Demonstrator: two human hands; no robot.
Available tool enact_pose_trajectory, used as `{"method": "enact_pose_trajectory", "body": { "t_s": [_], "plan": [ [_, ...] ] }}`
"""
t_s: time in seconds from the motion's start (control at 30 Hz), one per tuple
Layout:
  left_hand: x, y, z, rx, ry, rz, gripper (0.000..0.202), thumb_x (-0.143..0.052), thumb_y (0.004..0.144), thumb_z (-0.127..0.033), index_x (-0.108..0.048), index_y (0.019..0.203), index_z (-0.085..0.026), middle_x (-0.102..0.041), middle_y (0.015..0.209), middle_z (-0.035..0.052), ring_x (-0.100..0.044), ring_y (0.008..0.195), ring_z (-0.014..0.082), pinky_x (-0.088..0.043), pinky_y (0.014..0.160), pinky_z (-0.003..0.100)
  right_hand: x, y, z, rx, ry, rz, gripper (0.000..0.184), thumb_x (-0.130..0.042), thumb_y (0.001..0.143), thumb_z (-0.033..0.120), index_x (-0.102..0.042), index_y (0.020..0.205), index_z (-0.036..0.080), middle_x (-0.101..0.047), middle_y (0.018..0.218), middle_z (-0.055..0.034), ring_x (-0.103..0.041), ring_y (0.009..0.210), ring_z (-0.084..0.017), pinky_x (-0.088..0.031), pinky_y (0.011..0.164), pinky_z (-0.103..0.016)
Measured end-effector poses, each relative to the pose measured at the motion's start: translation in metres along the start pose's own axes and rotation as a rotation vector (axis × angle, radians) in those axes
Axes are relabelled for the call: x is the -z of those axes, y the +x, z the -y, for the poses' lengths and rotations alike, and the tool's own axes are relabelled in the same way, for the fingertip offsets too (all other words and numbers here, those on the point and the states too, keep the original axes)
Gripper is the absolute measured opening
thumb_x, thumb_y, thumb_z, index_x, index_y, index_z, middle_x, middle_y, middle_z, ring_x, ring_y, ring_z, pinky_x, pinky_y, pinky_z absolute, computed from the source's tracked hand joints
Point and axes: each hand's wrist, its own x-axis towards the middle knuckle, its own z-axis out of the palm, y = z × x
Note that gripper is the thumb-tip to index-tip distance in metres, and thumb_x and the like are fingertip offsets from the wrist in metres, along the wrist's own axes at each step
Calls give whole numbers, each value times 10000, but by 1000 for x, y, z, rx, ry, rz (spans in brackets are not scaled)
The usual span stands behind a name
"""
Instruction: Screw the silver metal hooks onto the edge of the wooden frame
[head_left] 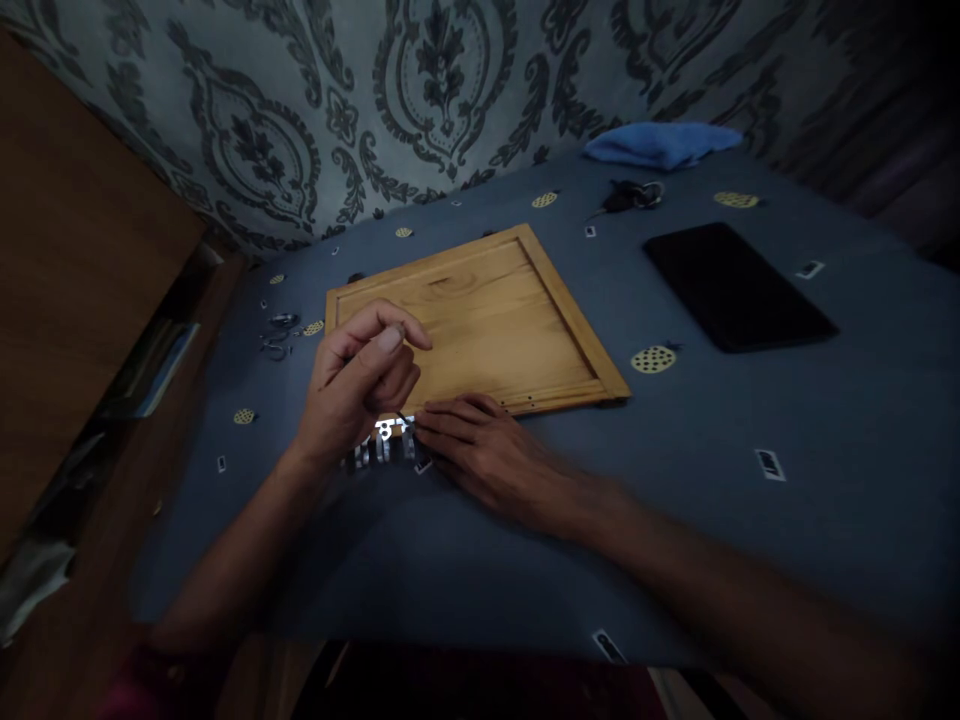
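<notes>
Dim light, 2 bare hands at work over a table. Wooden panel lies flat on the blue-grey tablecloth, framed border facing up, small dark holes along the near edge toward its right corner. Shiny metal piece sits at the panel's near edge, toward the left corner, between the 2 hands; its exact shape is blurred. Left hand is raised over the panel's near left part, fingers curled in, thumb tip close to the forefinger — cannot tell if anything small is pinched there. Right hand lies palm down at the near edge, fingers fairly straight and together, tips just beside the metal piece; thumb hidden, so cannot tell whether it grips anything. Left of the panel: small metal parts in a loose group. Right of it: a black tablet, lying flat. Beyond the tablet, a bunch of keys, then a crumpled blue cloth — near the patterned wall.
</notes>
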Motion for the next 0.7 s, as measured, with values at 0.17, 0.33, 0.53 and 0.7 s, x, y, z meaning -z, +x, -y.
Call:
{"method": "enact_pose_trajectory", "body": {
  "t_s": [0.17,0.33,0.53,0.7],
  "plan": [
    [1,-2,-2,-44,121,-179,279,-786,844,-420,-678,825,-163,-458,541,-53,-400,470,81,-370,457,189,-4,-1,-4,11,7,-11,339,-552,983,152,-659,1305,151,-697,1349,-128,-595,1295,-266,-454,1085,-493],
    [-6,-5,-4,-64,87,-352,282,-803,840,-421,-646,826,-187,-396,558,-75,-379,461,78,-335,430,177,-7,-2,-5,18,23,-23,357,-549,985,156,-655,1325,143,-691,1357,-137,-589,1303,-268,-454,1086,-501],
    [-7,-4,-3,-28,34,-188,341,-774,858,-461,-620,776,-168,-291,474,-108,-240,369,55,-248,374,176,-4,-1,-2,5,8,-22,322,-534,1005,157,-663,1301,162,-705,1335,-128,-598,1300,-255,-467,1059,-481],
    [-2,-2,-5,-21,57,-139,340,-770,861,-461,-645,763,-160,-280,458,-110,-231,371,49,-244,381,167,-5,-1,-3,9,3,-19,333,-540,998,160,-659,1309,144,-699,1344,-133,-594,1298,-267,-467,1060,-499]
  ]
}}
